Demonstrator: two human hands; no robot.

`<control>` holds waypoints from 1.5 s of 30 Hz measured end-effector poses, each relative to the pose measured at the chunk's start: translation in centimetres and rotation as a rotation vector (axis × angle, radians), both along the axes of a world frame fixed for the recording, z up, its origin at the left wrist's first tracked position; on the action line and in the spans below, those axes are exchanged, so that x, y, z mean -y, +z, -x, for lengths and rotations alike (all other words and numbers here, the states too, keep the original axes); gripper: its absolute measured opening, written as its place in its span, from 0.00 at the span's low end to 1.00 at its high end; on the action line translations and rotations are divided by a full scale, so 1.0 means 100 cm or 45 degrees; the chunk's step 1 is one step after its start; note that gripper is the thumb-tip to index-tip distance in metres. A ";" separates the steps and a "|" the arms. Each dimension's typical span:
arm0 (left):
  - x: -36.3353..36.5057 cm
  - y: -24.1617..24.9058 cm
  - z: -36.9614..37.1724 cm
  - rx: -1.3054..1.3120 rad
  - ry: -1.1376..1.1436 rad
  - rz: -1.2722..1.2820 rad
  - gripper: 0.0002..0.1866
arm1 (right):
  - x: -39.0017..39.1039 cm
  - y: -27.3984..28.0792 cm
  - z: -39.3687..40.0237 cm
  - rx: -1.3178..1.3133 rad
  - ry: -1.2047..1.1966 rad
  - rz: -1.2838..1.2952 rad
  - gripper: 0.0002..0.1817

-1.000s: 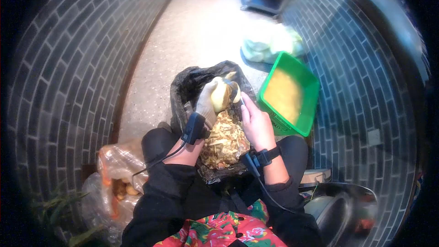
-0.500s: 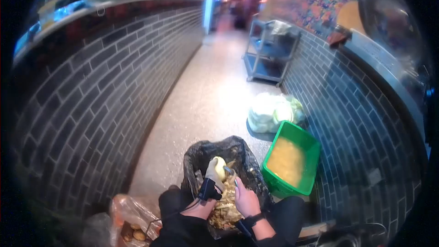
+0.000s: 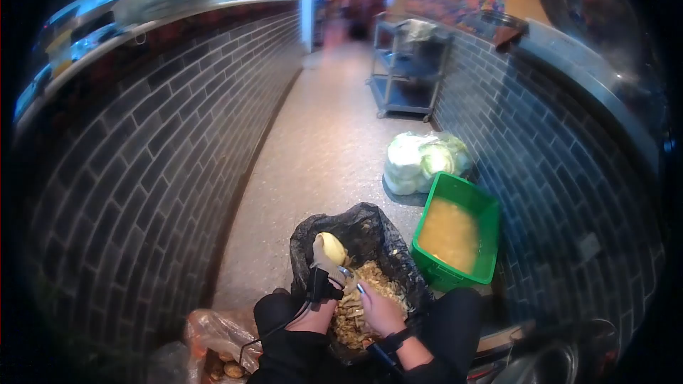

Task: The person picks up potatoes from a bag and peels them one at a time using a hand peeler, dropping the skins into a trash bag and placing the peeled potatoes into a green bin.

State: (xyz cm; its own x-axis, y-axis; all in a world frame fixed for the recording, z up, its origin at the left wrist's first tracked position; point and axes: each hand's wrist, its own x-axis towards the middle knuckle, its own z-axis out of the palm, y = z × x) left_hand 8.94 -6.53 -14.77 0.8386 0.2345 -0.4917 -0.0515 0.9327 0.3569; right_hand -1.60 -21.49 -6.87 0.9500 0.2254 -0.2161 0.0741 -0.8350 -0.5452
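A pale, peeled potato (image 3: 332, 247) is gripped in my left hand (image 3: 326, 269), which wears a light glove with a black strap and device at the wrist. My right hand (image 3: 384, 313) is closed around a peeler (image 3: 346, 271); its metal head is just below the potato, near my left fingers. Both hands are over a container lined with a black plastic bag (image 3: 307, 233). Inside the bag lies a heap of peelings (image 3: 377, 281). Part of the peeler's handle is hidden in my right fingers.
To the right stands a green tub (image 3: 491, 231) holding cloudy yellowish liquid. Behind it is a clear bag of cabbages (image 3: 420, 160). Unpeeled potatoes (image 3: 233, 369) sit in a plastic bag (image 3: 213, 331) at lower left. A wheeled cart (image 3: 402, 89) stands by the right brick wall (image 3: 541, 171).
My left hand has turned and shifted slightly left and up with the potato, so more of the potato shows. The peeler is now lower, off its side. The camera view has shifted a little.
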 end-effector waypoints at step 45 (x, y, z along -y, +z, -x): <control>0.010 0.041 0.000 0.298 -0.446 -0.204 0.25 | 0.034 0.033 -0.052 0.453 -0.112 -0.259 0.19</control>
